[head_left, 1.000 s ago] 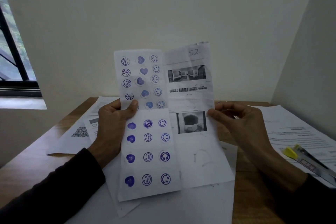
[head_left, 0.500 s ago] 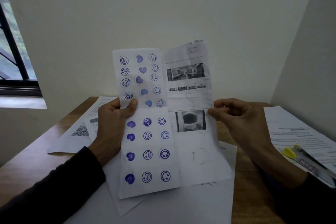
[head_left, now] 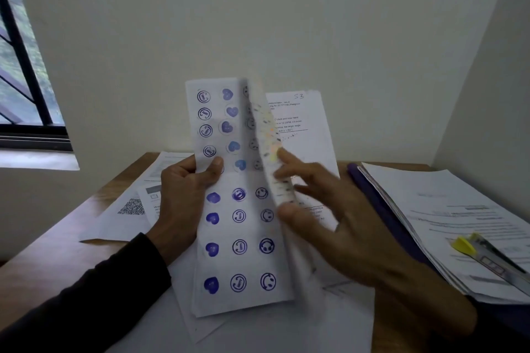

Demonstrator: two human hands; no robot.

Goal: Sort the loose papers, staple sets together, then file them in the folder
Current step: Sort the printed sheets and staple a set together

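Above the wooden bench (head_left: 43,261), the left hand (head_left: 183,198) holds a sheaf of loose papers upright, thumb pinching the front stamped sheet (head_left: 238,223), which is covered in rows of blue heart and smiley stamps. The right hand (head_left: 329,226) has let go of the sheaf's right edge, where it pinched half a second ago; its fingers are now spread and relaxed, brushing a turning page (head_left: 272,157) that shows edge-on and blurred with motion. I cannot tell whether a fingertip pinches that page.

A second ago the sheet behind the stamps was a photo page marked "S2". That page is now flipping leftward, and a text sheet marked "S3" (head_left: 304,123) has come into view behind it. This suggests the person is leafing through numbered pages to check their order, so sorting is under way and stapling has not begun.

On the bench to the right lies a dark purple folder (head_left: 381,209) with printed pages stacked on it, and on those a stapler (head_left: 487,255) with a yellow end. More sheets, one with a QR code (head_left: 132,206), lie on the left.
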